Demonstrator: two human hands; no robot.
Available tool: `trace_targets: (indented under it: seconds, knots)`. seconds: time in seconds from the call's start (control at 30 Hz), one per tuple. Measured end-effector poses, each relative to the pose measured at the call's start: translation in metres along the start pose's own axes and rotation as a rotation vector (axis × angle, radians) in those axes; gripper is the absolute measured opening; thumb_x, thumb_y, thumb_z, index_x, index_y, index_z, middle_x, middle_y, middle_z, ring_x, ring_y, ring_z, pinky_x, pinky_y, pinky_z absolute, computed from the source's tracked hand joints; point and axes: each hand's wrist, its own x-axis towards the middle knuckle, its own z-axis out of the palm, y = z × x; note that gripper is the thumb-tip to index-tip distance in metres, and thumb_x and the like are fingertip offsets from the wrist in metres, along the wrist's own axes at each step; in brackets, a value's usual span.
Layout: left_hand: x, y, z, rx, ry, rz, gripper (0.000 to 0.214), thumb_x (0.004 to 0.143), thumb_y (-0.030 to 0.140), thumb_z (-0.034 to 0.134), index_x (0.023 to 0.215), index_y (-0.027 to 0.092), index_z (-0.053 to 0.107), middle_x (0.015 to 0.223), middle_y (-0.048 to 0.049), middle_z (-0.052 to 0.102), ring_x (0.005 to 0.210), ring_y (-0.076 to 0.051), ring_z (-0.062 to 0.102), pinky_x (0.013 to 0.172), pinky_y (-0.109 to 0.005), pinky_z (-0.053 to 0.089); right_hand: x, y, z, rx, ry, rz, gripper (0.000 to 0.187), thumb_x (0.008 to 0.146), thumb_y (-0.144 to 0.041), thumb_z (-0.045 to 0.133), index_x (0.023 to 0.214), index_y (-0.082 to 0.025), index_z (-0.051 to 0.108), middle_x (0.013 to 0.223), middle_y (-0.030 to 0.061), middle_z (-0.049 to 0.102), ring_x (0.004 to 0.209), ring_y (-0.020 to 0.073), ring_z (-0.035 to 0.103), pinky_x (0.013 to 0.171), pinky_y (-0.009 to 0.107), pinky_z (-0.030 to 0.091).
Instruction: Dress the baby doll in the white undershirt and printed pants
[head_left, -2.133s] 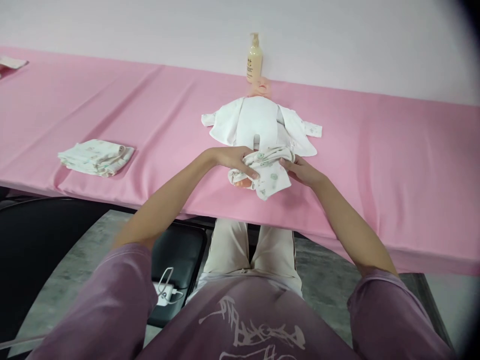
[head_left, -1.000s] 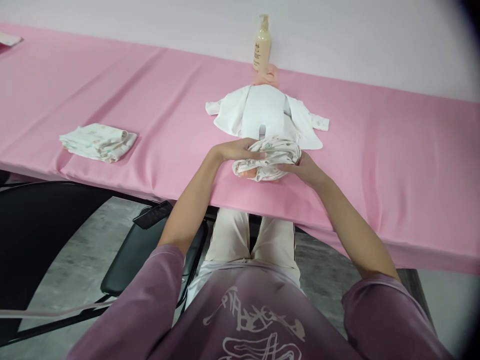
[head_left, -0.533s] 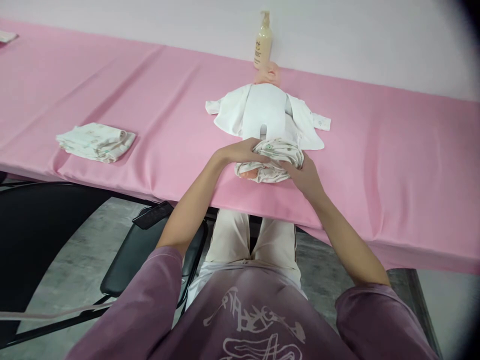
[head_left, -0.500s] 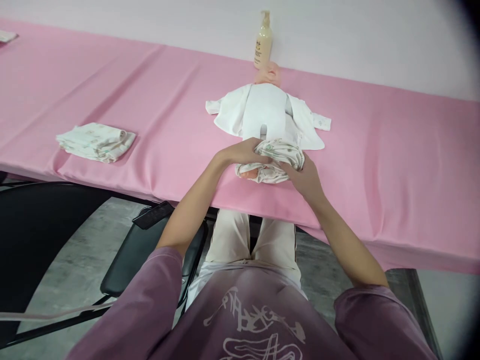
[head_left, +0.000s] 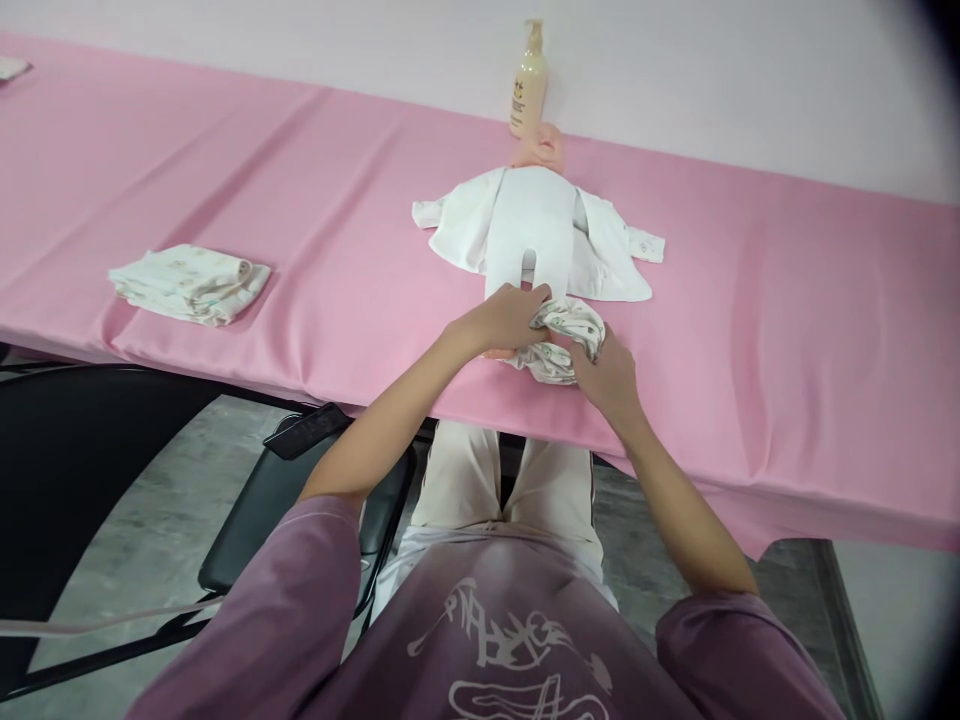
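A baby doll in a white bodysuit lies on its back on the pink table, head pointing away from me. Its open white jacket spreads out under it. A bunched pair of printed baby trousers sits at the doll's feet. My left hand is closed on the left side of the bunched trousers. On their right side my right hand grips the same cloth. Most of the doll's legs are hidden by my hands and the cloth.
A cream pump bottle stands behind the doll's head by the wall. A folded printed cloth lies at the left. A black chair with a dark remote-like object stands beside my knees under the table edge.
The trousers have been gathered into a tighter bunch at the doll's feet. My hands have come closer together, the left moving right and the right moving down and inward.
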Motion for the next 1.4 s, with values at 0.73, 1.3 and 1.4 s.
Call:
trace_targets:
  seconds: [0.73,1.3,1.4]
  knots:
    - [-0.023,-0.024,0.013,-0.385,0.146,0.187,0.066,0.087,0.048,0.093,0.135,0.024,0.057,0.142,-0.0167,0.075,0.128,-0.039,0.076,0.105,-0.052,0.063,0.015,0.021,0.013,0.560,-0.372,0.034,0.099,0.077,-0.054,0.106,0.161,-0.025,0.063,0.165,0.0185,0.079,0.153,0.0430,0.077,0.130,0.064,0.065]
    - [-0.022,-0.050,0.012,-0.451,0.312,0.249,0.057,0.086,0.032,0.081,0.141,0.020,0.072,0.142,-0.0118,0.082,0.129,-0.035,0.079,0.112,-0.046,0.063,0.063,0.013,0.002,0.351,-0.218,-0.274,0.053,0.082,-0.047,0.089,0.130,-0.027,0.080,0.123,0.0077,0.088,0.120,0.0397,0.081,0.113,0.058,0.067]
    - [-0.015,-0.053,0.007,-0.290,0.345,0.224,0.047,0.090,0.028,0.077,0.136,0.020,0.078,0.135,-0.0114,0.084,0.127,-0.036,0.077,0.116,-0.049,0.061,0.081,0.007,-0.007,0.215,-0.294,-0.310,0.042,0.082,-0.053,0.089,0.115,-0.028,0.080,0.102,0.0061,0.084,0.101,0.0375,0.077,0.103,0.057,0.066]
